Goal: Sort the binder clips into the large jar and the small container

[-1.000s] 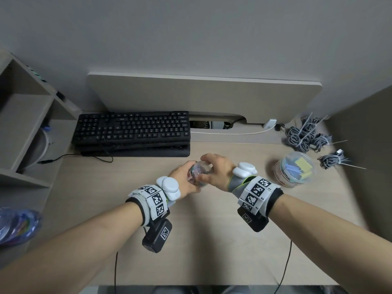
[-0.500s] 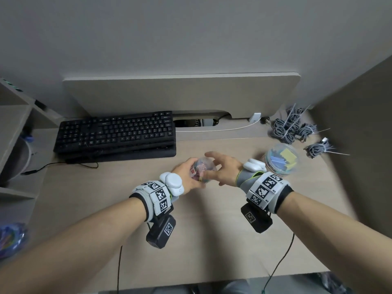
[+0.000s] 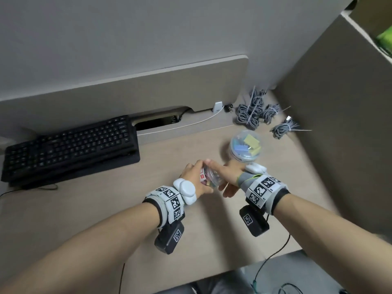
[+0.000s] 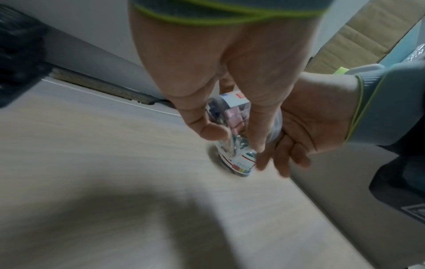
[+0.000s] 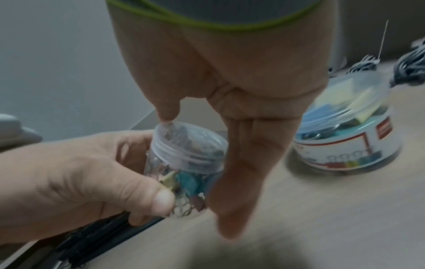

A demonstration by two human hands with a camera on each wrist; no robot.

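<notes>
A small clear container (image 3: 212, 177) full of coloured binder clips is tilted above the desk. My left hand (image 3: 195, 179) grips its body, thumb in front in the right wrist view (image 5: 80, 172). My right hand (image 3: 218, 176) spans its clear screw lid (image 5: 190, 142), thumb tip on the far rim and straight fingers down the near side. The left wrist view shows pink clips inside the container (image 4: 230, 112) and my right hand (image 4: 299, 136) beside it. The large jar (image 3: 246, 147), lidded and holding blue and yellow clips, stands on the desk to the right (image 5: 345, 145).
A black keyboard (image 3: 70, 149) lies at the back left. Grey cable bundles (image 3: 254, 113) sit in the back right corner, beside a tall partition (image 3: 339, 155). A raised panel (image 3: 127, 92) runs along the back. Bare desk (image 3: 106, 209) lies toward me.
Half a second ago my right hand's fingers were spread off the lid; now they lie round it again. The container is tilted more. My head has turned left, shifting the view.
</notes>
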